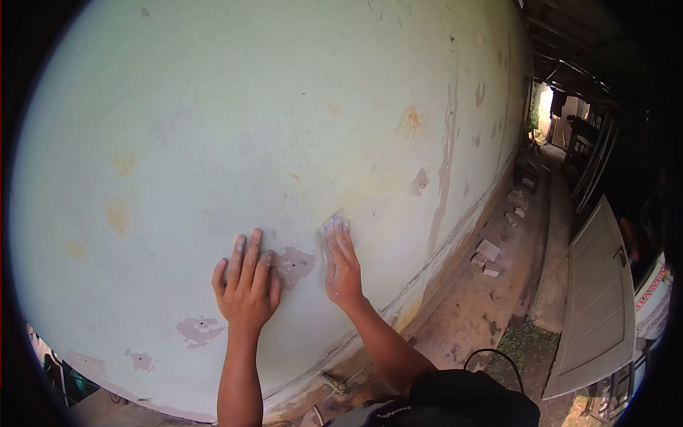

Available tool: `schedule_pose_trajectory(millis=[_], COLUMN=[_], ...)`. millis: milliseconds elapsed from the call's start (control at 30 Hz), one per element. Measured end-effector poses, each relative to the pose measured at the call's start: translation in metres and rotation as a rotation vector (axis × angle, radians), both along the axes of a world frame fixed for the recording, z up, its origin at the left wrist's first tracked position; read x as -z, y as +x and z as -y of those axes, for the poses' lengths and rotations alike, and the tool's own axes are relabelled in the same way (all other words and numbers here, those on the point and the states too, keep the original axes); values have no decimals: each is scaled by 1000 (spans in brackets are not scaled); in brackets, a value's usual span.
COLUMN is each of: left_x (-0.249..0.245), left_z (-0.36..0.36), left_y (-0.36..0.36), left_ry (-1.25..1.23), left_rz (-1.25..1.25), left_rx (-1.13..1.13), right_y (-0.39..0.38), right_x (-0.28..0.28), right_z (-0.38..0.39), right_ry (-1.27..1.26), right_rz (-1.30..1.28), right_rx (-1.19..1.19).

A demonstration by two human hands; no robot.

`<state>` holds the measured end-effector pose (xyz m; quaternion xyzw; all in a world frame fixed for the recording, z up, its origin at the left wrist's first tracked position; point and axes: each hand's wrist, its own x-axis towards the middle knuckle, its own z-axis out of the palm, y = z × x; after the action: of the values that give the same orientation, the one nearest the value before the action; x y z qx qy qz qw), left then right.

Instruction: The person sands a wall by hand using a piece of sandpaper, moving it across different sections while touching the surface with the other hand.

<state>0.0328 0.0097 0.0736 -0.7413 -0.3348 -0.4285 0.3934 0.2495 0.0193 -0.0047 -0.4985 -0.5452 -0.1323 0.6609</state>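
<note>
Left hand (245, 285) flat on wall (213, 128), fingers open, holding nothing. Right hand (341, 267), fingers nearly straight, pins sandpaper (331, 219) to wall, just right of bare patch (295, 263).

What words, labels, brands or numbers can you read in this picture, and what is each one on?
Pale print on the dark garment: upside down, too blurred to read.
Red lettering on the white object at the right edge: blurred, unreadable.
Wall, sandpaper: no writing.

the wall (284, 128) was matt, pale painted plaster, flaked to bare patches; the sandpaper (331, 222) looked rough and grey.
</note>
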Motion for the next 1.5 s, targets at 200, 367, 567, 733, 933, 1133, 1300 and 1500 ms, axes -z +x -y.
schedule_pose_trajectory(millis=[200,367,567,733,933,1133,1300,1500], left_x=[4,8,10,11,12,16,15,14], left_z=[1,1,2,0,0,-4,-1,-2], left_y=[-4,2,2,2,4,-1,1,4], left_ry=[-9,-6,-14,4,4,28,24,33], left_rz=[-45,-2,-12,-16,-7,-30,-15,-9], left_rx=[-38,-47,-46,-41,-46,23,-20,-16], right_y=[86,68,27,112,34,78,106,28], right_x=[-31,-65,29,-25,-13,50,-36,24], right_z=[-17,-23,-3,-44,-28,9,-21,-20], right_ry=[-95,-21,-95,-20,37,80,46,25], right_rz=[-136,-140,249,-186,122,-124,-260,276], right_rx=[119,72,-2,161,-126,24,-100,-93])
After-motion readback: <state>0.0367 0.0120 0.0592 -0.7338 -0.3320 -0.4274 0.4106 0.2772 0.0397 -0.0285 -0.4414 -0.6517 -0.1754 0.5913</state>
